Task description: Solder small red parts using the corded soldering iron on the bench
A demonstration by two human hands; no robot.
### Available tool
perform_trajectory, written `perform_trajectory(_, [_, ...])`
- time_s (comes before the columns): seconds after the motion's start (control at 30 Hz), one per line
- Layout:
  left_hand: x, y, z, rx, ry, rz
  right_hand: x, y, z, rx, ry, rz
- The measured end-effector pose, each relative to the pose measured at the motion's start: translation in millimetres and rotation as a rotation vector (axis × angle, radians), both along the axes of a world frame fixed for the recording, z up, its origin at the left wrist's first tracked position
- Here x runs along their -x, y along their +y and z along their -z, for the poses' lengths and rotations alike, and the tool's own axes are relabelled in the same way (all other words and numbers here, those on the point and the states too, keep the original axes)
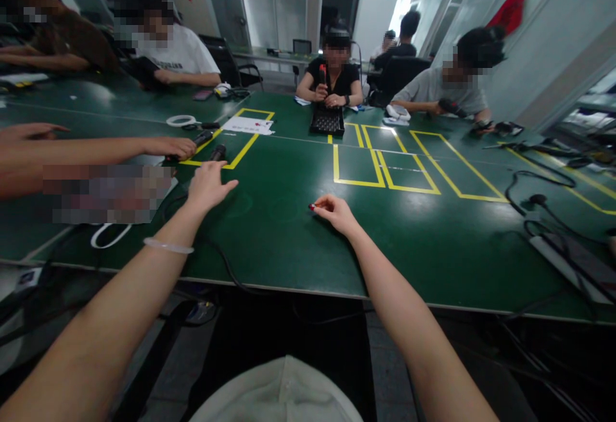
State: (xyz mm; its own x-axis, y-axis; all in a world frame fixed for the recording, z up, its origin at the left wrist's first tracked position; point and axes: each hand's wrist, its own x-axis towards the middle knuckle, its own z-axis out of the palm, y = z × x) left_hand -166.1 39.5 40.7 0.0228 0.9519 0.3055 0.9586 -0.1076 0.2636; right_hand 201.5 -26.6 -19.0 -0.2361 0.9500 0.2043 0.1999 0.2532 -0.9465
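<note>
My left hand (208, 185) reaches forward over the green table (298, 242) with its fingers spread and nothing in it. Just beyond its fingertips lies a small black cylinder (218, 152). A clear bangle sits on that wrist. My right hand (335, 211) rests near the table's middle with its fingers curled in a pinch on a small red object (312, 206).
A neighbour's hand (169, 147) at the left rests on another black cylinder (203, 137). Yellow tape boxes (385, 167) mark the table. A black tray (328, 121) stands before a seated person opposite. Cables and a power strip (572, 260) lie at right. White paper (248, 125) lies further back.
</note>
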Motion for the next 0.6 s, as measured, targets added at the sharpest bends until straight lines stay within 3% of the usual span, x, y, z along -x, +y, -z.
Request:
perform_trajectory(0.07, [23.2, 4.2, -1.1, 0.083, 0.072, -0.092, 0.2, -0.3, -0.4, 0.000, -0.003, 0.003])
perform_trajectory(0.2, [49.5, 11.9, -0.3, 0.276, 0.157, -0.143, 0.5, -0.4, -0.6, 0.000, -0.010, 0.002])
perform_trajectory(0.47, [66.5, 37.2, 0.0, 0.457, 0.213, -0.226, -0.6, 0.0, 0.0, 0.011, 0.001, 0.006])
perform_trajectory(0.6, [66.4, 41.8, 5.7, 0.413, 0.177, -0.236, 0.2, -0.3, -1.0, 0.005, -0.018, -0.009])
